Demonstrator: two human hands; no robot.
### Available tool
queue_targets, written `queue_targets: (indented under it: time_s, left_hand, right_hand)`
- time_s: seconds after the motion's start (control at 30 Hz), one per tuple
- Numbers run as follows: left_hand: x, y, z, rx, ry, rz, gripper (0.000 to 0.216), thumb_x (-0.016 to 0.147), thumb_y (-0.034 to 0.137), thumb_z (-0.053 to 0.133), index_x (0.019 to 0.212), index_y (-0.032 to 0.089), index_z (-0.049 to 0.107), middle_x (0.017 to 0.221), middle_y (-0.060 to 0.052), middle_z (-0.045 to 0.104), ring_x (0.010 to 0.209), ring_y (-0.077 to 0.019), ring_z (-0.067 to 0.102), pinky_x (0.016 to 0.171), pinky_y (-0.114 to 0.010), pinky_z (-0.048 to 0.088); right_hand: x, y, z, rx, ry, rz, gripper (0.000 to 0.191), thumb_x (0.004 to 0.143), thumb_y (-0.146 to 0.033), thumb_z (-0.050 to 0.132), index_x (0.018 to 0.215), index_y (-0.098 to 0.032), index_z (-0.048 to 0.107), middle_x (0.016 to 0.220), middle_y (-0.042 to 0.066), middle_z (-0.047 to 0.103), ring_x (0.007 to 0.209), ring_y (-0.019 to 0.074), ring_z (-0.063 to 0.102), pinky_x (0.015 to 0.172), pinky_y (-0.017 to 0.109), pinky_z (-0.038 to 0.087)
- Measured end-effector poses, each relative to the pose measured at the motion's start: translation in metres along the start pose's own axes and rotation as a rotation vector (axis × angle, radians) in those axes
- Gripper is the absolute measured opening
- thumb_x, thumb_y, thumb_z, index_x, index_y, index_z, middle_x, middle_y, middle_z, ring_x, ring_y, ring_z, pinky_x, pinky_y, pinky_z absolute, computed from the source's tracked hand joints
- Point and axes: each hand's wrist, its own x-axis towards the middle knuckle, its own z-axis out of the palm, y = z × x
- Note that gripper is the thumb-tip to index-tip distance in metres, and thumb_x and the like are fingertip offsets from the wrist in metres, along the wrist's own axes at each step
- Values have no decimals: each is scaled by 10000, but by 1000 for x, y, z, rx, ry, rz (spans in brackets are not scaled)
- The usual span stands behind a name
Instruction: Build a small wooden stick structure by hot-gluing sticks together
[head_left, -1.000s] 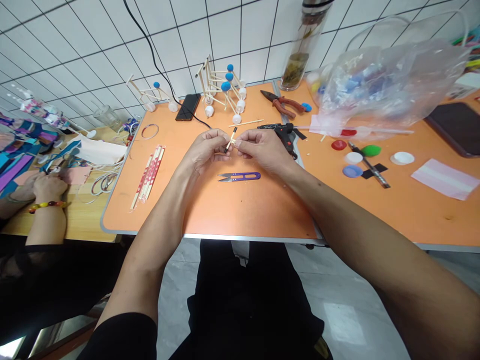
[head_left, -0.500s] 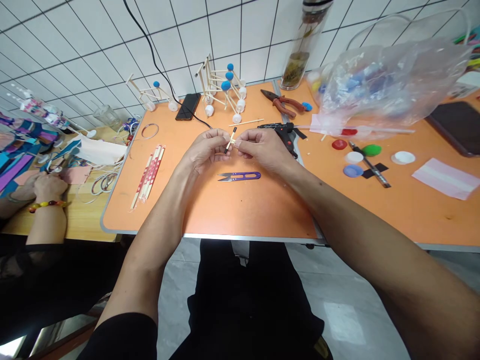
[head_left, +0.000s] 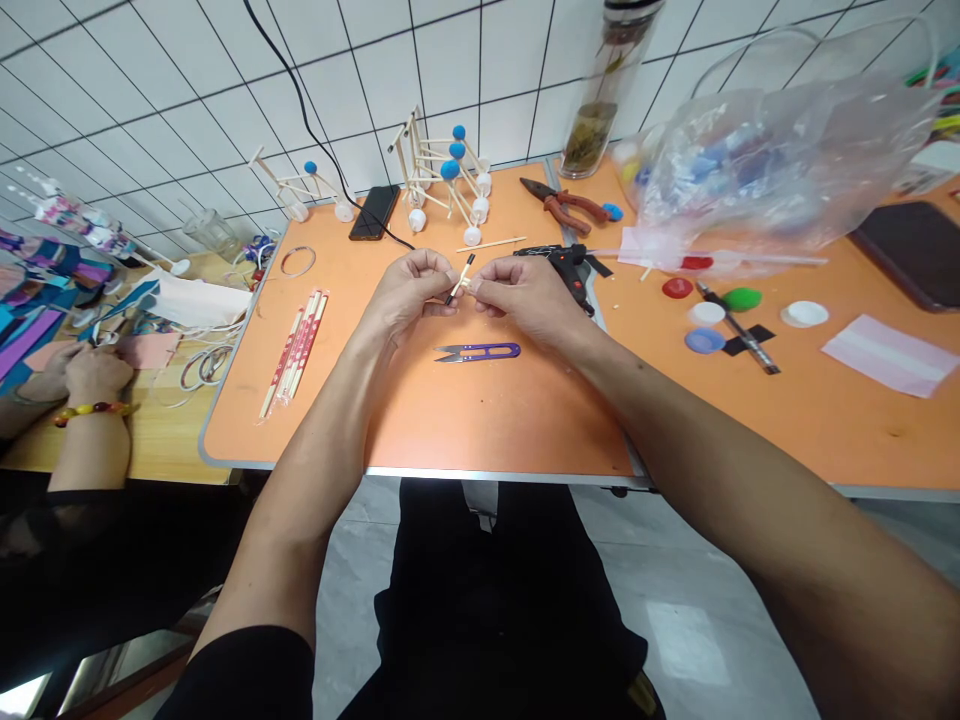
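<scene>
Between both hands is a short pale wooden stick (head_left: 460, 283) with black ends, tilted, and a small pale crosspiece at its middle. My left hand (head_left: 414, 292) pinches the stick from the left. From the other side, my right hand (head_left: 517, 295) closes finger and thumb on the pale crosspiece; its exact shape is hidden by the fingertips. Just below the hands lie purple thread snips (head_left: 480, 352). A black glue gun (head_left: 570, 268) rests behind my right hand. Farther back stand stick models with blue caps (head_left: 450, 170) and white wheels.
Wrapped chopsticks (head_left: 294, 350) lie left, near a phone (head_left: 375, 213). Pliers (head_left: 559, 205), a glass tea bottle (head_left: 592, 130) and a plastic bag (head_left: 772, 170) stand toward the back. Bottle caps (head_left: 705, 341) and a pen (head_left: 739, 328) lie right. A co-worker's hands (head_left: 94, 370) work at the left table.
Both hands hold nearly the same pose around the stick. The view has shifted very slightly; nothing else has visibly moved.
</scene>
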Motion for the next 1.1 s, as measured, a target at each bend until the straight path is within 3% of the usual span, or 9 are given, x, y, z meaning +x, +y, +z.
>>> queue_targets:
  time_s: [0.2, 0.37, 0.53, 0.8, 1.1]
  left_hand:
    - [3, -3, -1, -39, 52, -1, 370, 785, 142, 896, 991, 222, 600, 775, 53, 748, 620, -116, 714, 655, -228, 607]
    - [1, -1, -1, -22, 16, 23, 225, 822, 211, 908, 885, 184, 694, 788, 19, 745, 649, -100, 690, 669, -228, 624]
    - [-2, 0, -2, 4, -22, 32, 311, 773, 323, 1018, 867, 181, 757, 806, 6, 762, 675, -104, 702, 711, -238, 645]
    - [-1, 1, 1, 15, 1, 14, 339, 713, 266, 1065, 856, 159, 777, 766, 6, 753, 639, -94, 689, 683, -231, 629]
    - [0, -2, -2, 2, -29, 0, 389, 673, 369, 1062, 802, 159, 761, 775, -9, 759, 643, -97, 681, 676, -242, 641]
  right_hand:
    - [-2, -3, 1, -23, 9, 3, 247, 896, -189, 849, 684, -208, 723, 663, -5, 691, 648, 132, 590, 668, 284, 451]
    - [-1, -1, 2, 0, 15, 19, 210, 888, -159, 803, 693, -207, 739, 668, 3, 710, 642, 134, 589, 663, 283, 462]
    - [2, 3, 1, 13, 23, 8, 188, 882, -185, 820, 708, -217, 757, 660, 3, 706, 648, 142, 590, 656, 286, 469]
    - [2, 4, -1, -11, 1, -1, 260, 911, -252, 869, 692, -228, 729, 696, 22, 720, 662, 158, 602, 675, 321, 472]
    - [1, 4, -1, 29, -1, -13, 278, 898, -285, 908, 695, -213, 732, 691, 17, 701, 657, 148, 594, 671, 314, 462]
